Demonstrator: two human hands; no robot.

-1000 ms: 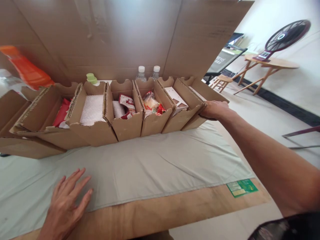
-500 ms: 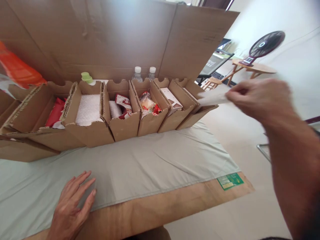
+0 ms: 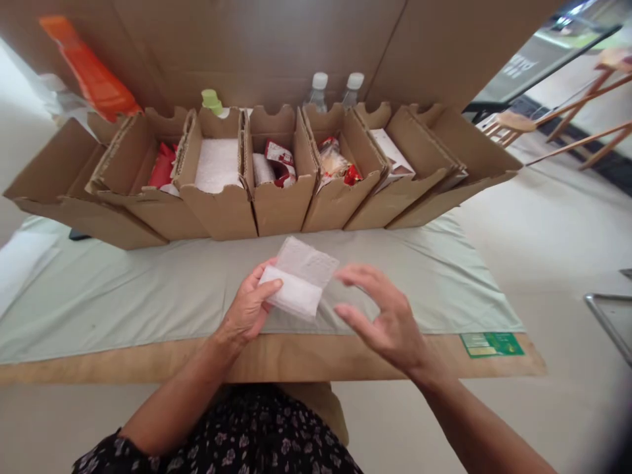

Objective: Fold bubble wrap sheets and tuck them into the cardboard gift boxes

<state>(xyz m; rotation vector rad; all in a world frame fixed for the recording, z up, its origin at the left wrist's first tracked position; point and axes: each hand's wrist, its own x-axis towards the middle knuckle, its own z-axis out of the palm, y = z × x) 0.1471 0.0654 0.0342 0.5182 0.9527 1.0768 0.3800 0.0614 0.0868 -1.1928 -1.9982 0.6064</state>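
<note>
In front of the cardboard boxes, my left hand (image 3: 251,303) pinches a folded white sheet (image 3: 299,293) at its left side, thumb on top. The sheet is thin and soft-looking, its back flap slightly see-through; I cannot tell if it is tissue or packing film. My right hand (image 3: 378,309) is just right of the sheet, slightly blurred, with thumb and fingers apart and nothing between them. Behind the hands stands a row of several open cardboard boxes (image 3: 286,207). Among their contents are a bubble-wrap stack (image 3: 218,164), a red packet (image 3: 162,166) and snack packets (image 3: 336,161).
A pale green cloth (image 3: 197,283) covers most of the wooden table (image 3: 345,362). A green card (image 3: 491,344) lies at the front right corner. Behind the boxes are clear bottles (image 3: 317,95), an orange item (image 3: 89,66) and a tall cardboard panel (image 3: 257,52). Stools (image 3: 516,122) stand at right.
My right hand has come from the far-right box to the table's middle and let go of the white sheet. My left hand has risen off the cloth and now holds it. The view has shifted.
</note>
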